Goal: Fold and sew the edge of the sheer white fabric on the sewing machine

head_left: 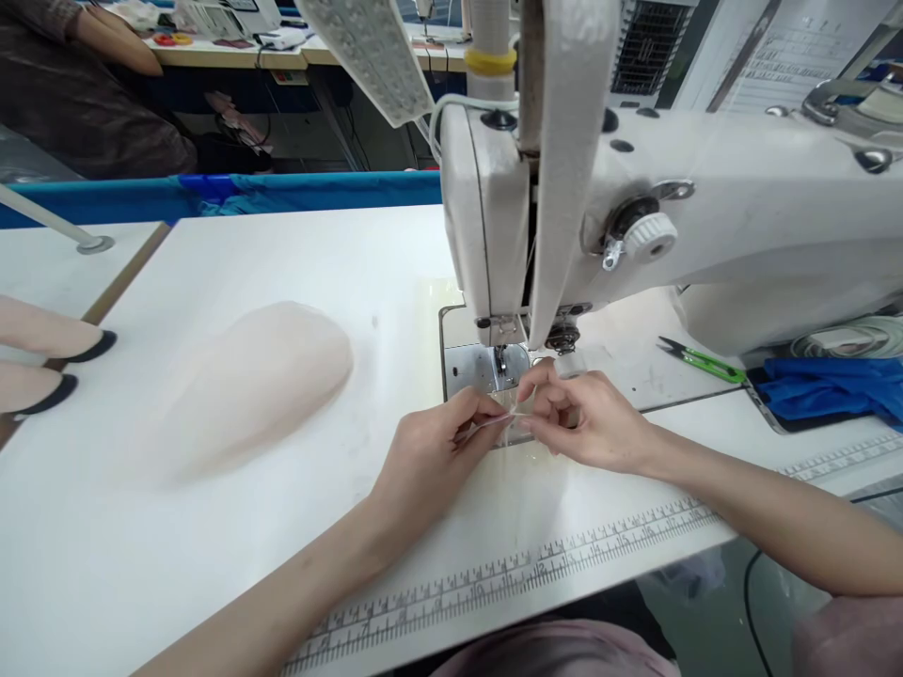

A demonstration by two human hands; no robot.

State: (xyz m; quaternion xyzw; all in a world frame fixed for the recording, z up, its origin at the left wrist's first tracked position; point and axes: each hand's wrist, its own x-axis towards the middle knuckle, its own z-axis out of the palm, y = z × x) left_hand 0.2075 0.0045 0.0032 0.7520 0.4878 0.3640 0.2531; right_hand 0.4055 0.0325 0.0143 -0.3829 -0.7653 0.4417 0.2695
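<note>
Thread [498,422] pinched between both hands, below needle [500,362]

White laminate work table [296,254] with a printed ruler strip [494,575] along its near edge carries a white industrial sewing machine [740,235], pale pink sheer fabric pile [261,376], green-handled thread snips [702,361] and folded blue cloth [832,390].

Both bare forearms reached forward and inward, left hand [430,456] and right hand [589,423] met close together, fingers [486,406] pinched shut, wrists held low, palms turned inward
</note>
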